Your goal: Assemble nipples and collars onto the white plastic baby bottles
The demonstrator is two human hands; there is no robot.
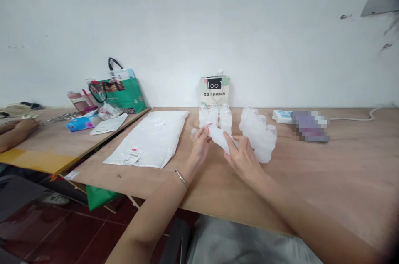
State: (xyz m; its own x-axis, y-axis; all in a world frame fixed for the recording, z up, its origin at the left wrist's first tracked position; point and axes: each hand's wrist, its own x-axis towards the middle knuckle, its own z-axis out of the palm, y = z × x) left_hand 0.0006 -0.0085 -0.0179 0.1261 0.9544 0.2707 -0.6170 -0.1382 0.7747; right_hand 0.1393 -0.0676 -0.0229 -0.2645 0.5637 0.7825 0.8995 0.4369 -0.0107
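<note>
Over the table's front part, a white translucent plastic bottle (218,136) lies tilted on its side between my hands. My right hand (245,154) is wrapped round its near end. At the far left end, the fingers of my left hand (200,144) are closed; a thin reddish strip (208,125) shows at the fingertips, its kind unclear. Behind stand several like bottles with clear domed tops: a left group (225,120) and a slanting right row (263,143). Beside my left hand a clear domed piece (193,134) shows on the table.
A white mailing bag (149,139) lies flat at left. A paper bag (215,91) stands by the wall. To the right are a white box (282,116), a blurred-out item (310,126) and a cable (352,119). Another person's hand (26,127) rests on the neighbouring table (46,141).
</note>
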